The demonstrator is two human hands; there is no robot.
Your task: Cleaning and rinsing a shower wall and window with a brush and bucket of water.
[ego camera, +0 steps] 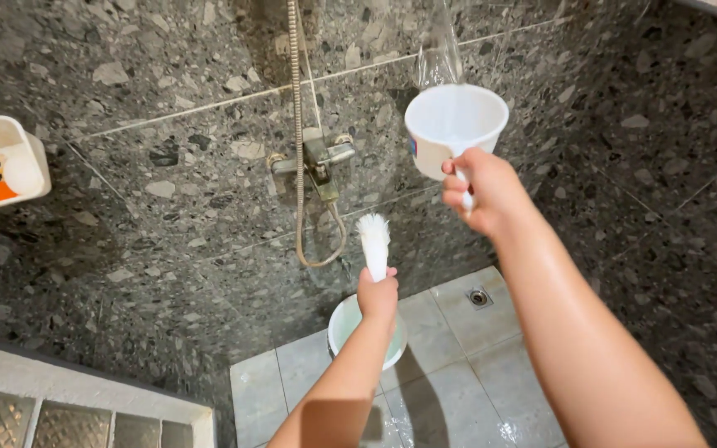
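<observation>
A: Grips?
B: I log right hand (487,189) clamped on white scoop (455,129) handle, right of the tap (319,162); left hand (378,295) fisted around white brush (374,241), below it, over bucket (343,325).

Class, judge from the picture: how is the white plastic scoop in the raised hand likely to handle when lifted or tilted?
The white scoop is probably light: the right hand lifts it by its handle alone. Its thin walls look stiff, unlikely to shatter. Water streams from it against the wall, so it may be wet and slippery. The left hand holds a white brush.
</observation>
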